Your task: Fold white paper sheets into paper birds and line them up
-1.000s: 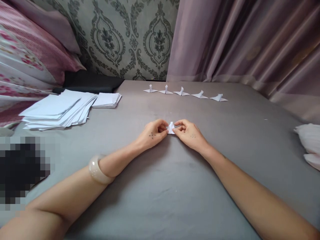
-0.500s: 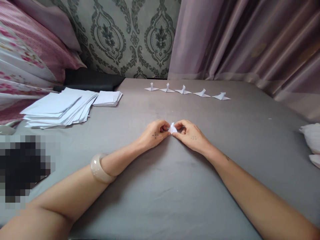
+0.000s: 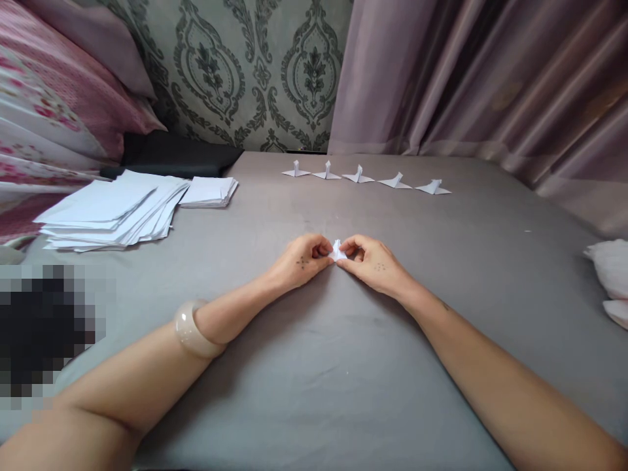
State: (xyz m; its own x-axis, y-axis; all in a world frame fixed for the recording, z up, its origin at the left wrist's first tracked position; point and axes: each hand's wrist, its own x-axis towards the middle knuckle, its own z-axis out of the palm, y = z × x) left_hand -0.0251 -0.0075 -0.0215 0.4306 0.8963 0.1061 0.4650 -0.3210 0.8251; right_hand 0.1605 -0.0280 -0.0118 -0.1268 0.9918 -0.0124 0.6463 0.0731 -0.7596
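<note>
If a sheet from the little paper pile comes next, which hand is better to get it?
Probably the left hand: it's closer to the little paper pile, on the same side. The right hand is farther, beyond the folded paper. Both hands hold that paper, so the left must let go first.

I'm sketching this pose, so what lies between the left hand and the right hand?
The head view shows a small folded white paper piece there, held by the left hand and right hand.
</note>
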